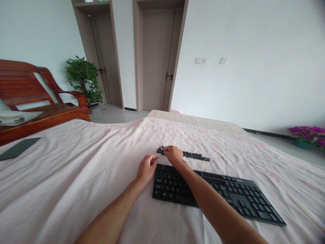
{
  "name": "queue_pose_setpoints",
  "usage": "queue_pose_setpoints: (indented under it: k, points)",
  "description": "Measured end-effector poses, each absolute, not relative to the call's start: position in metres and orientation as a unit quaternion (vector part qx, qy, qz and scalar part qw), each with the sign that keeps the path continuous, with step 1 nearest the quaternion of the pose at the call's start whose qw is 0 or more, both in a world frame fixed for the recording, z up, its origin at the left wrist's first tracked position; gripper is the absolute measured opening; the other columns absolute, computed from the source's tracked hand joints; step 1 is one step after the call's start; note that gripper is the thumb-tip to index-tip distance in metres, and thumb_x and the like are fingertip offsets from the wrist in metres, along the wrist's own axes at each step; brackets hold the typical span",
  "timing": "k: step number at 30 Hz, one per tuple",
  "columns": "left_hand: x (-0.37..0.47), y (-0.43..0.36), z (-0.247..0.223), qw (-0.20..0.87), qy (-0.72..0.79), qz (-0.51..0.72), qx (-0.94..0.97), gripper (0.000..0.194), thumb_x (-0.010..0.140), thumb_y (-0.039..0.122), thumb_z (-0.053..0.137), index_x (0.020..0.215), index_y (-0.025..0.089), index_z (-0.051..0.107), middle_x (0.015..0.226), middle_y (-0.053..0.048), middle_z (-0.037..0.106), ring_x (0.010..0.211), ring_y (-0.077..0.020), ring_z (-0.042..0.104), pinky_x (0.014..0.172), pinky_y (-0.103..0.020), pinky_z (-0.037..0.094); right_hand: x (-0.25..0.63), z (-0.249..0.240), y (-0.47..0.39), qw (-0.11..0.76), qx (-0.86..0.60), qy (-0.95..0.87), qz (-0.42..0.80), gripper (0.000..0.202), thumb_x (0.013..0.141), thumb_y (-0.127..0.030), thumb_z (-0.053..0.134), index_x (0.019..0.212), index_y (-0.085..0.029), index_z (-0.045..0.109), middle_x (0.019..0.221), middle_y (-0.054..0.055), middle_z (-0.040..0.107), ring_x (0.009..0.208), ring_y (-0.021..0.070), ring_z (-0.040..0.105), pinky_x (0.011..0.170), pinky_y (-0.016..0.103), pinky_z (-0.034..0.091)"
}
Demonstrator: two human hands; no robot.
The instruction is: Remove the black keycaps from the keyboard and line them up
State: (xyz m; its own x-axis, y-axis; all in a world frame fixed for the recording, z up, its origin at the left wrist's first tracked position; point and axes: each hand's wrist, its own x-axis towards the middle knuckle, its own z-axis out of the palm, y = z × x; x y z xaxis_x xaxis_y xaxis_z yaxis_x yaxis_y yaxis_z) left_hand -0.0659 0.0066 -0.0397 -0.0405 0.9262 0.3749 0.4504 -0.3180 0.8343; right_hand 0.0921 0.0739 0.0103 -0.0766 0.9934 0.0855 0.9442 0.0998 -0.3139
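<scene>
A black keyboard (238,196) lies at a slant on the pink flowered cloth, partly covered by my right forearm. Beyond its back edge is a row of loose black keycaps (194,155), with a longer cap at the right end. My right hand (174,154) reaches over the keyboard to the left part of this row, fingers closed at the keycaps; what they hold, if anything, is too small to make out. Beside the keyboard's back left corner, my left hand (147,167) hovers close to the cloth, its thumb and fingertips slightly apart with nothing visible between them.
On the cloth (76,176) are a dark flat object (19,148) at far left and a thin pale stick (306,210) at right. Farther off stand a wooden bench (38,101), a green plant (83,78) and purple flowers (308,134).
</scene>
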Motion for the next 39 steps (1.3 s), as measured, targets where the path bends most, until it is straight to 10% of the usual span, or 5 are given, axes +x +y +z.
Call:
queue_pose_setpoints:
  k: [15,22,39]
  points:
    - [-0.063,-0.008,-0.026,0.222,0.528,0.472,0.670,0.018,0.082,0.020,0.050,0.092,0.021,0.066,0.092,-0.002,0.063,0.076,-0.0127,0.059,0.074,-0.025,0.048,0.121,0.066,0.024,0.303,-0.527,-0.767,0.205,0.062,0.098,-0.049,0.017,0.082,-0.019,0.070,0.087,0.005,0.070,0.085,0.0169,0.063,0.078,0.025,0.042]
    - [-0.056,-0.028,-0.007,0.208,0.484,0.439,0.728,0.017,0.085,0.023,0.051,0.090,0.023,0.067,0.092,-0.002,0.064,0.092,-0.0162,0.058,0.082,-0.027,0.046,0.139,0.065,-0.018,0.341,-0.456,-0.753,0.330,0.041,0.092,-0.046,0.039,0.080,-0.016,0.065,0.075,0.002,0.066,0.053,0.0102,0.053,0.053,0.021,0.042]
    - [-0.054,-0.026,-0.007,0.226,0.400,0.343,0.819,0.011,0.076,0.027,0.067,0.086,0.027,0.072,0.094,-0.002,0.068,0.094,-0.0219,0.056,0.089,-0.034,0.039,0.128,0.046,-0.019,0.267,-0.380,-0.829,0.312,0.035,0.088,-0.044,0.052,0.075,-0.016,0.069,0.073,0.001,0.066,0.068,0.0131,0.060,0.063,0.020,0.043]
